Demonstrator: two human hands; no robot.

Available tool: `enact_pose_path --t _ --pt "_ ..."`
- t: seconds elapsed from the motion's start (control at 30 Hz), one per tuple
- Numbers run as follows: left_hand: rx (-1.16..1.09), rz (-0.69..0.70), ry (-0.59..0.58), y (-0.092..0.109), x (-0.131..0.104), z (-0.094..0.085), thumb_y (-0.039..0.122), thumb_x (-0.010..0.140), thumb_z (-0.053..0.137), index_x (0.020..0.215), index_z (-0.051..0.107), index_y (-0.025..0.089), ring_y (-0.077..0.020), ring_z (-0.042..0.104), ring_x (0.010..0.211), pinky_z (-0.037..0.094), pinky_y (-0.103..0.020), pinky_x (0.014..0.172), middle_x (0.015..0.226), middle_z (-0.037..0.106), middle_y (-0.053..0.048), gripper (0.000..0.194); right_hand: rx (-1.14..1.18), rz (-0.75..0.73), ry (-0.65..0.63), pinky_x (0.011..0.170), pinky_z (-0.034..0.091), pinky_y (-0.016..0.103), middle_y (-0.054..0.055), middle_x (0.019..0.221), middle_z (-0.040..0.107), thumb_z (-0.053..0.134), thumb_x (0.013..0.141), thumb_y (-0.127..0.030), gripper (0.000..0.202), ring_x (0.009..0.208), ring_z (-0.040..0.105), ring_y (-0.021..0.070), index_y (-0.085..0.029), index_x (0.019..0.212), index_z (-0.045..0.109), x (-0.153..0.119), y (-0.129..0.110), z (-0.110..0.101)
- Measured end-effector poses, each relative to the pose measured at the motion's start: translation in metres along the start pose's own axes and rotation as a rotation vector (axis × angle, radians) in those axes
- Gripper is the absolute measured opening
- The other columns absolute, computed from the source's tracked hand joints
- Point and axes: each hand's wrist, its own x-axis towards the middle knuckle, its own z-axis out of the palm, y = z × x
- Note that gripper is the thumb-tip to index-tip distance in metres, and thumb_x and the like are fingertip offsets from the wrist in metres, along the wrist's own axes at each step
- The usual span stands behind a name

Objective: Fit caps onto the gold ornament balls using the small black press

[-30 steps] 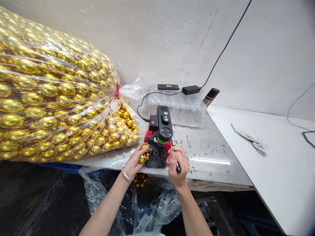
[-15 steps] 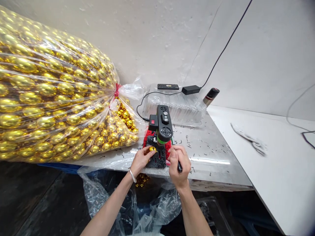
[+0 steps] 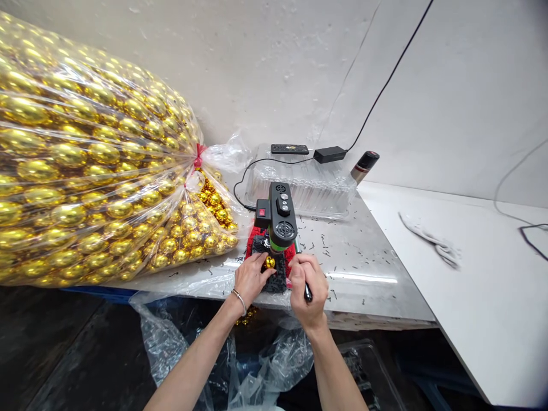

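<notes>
A small black drill press [image 3: 282, 214] stands on the metal table with its black base [image 3: 276, 282] covered in dark shavings. Below the drill head, my left hand [image 3: 252, 278] is closed on a shiny gold ball [image 3: 269, 262], thumb and fingers at its sides. My right hand [image 3: 309, 288] is wrapped round the black-ended lever [image 3: 307, 293] on the press's right side. Whether the drill tip touches the ball is hidden under the head. Red material [image 3: 256, 233] shows beneath the base.
A big clear bag [image 3: 103, 171] of gold balls fills the left. Behind the press lie a clear plastic tray [image 3: 317, 194], a black power adapter [image 3: 329, 154] and a remote control [image 3: 290, 149]. A dark-capped bottle [image 3: 364, 166] leans nearby; a glove [image 3: 432, 240] rests on the white table.
My left hand has brought the gold ball slightly right, closer under the drill head, and its fingers have turned around it. My right hand keeps its hold on the lever.
</notes>
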Motion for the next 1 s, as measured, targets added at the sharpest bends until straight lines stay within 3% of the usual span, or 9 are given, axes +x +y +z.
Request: enact_pose_path --t 0.2,0.47,0.7,0.83,1.0 --pt "-0.001 0.012 -0.025 -0.001 0.002 -0.002 0.033 0.082 0.064 0.12 0.061 0.02 -0.0226 0.063 0.098 0.049 -0.03 0.079 0.114 0.065 -0.009 0.04 0.013 0.006 -0.003 0.063 0.044 0.027 0.001 0.068 0.05 0.039 0.087 -0.003 0.024 0.074 0.053 0.0132 -0.02 0.071 0.046 -0.009 0.005 0.003" --pt "0.01 0.01 -0.035 -0.001 0.002 -0.003 0.034 0.082 0.064 0.115 0.063 0.019 -0.0221 0.063 0.096 0.049 -0.03 0.078 0.11 0.066 -0.008 0.036 0.039 -0.044 0.039 0.062 0.048 0.029 0.003 0.079 0.05 0.036 0.09 -0.014 0.019 0.073 0.054 0.0138 -0.02 0.076 0.048 -0.043 0.033 0.02" --pt "0.019 -0.005 -0.04 0.0 0.001 -0.003 0.036 0.082 0.063 0.114 0.063 0.02 -0.0209 0.064 0.094 0.048 -0.028 0.075 0.108 0.066 -0.006 0.035 -0.021 -0.099 0.105 0.083 0.048 0.039 0.001 0.077 0.05 0.031 0.093 -0.018 0.024 0.073 0.057 0.0134 -0.02 0.074 0.046 -0.052 0.048 0.03" --pt "-0.001 -0.019 -0.031 0.0 0.001 -0.002 0.034 0.082 0.064 0.115 0.063 0.021 -0.0201 0.064 0.092 0.048 -0.027 0.074 0.109 0.066 -0.007 0.035 -0.039 -0.154 0.067 0.077 0.048 0.037 0.001 0.076 0.05 0.033 0.091 -0.016 0.023 0.073 0.058 0.014 -0.02 0.073 0.046 -0.052 0.047 0.032" --pt "-0.082 -0.001 0.018 0.0 0.002 -0.002 0.033 0.08 0.065 0.114 0.063 0.019 -0.0219 0.064 0.094 0.048 -0.029 0.077 0.109 0.067 -0.008 0.037 0.053 0.017 0.131 0.06 0.042 0.028 0.0 0.067 0.047 0.034 0.089 -0.01 0.027 0.066 0.051 0.0133 -0.02 0.065 0.043 -0.026 0.022 0.019"
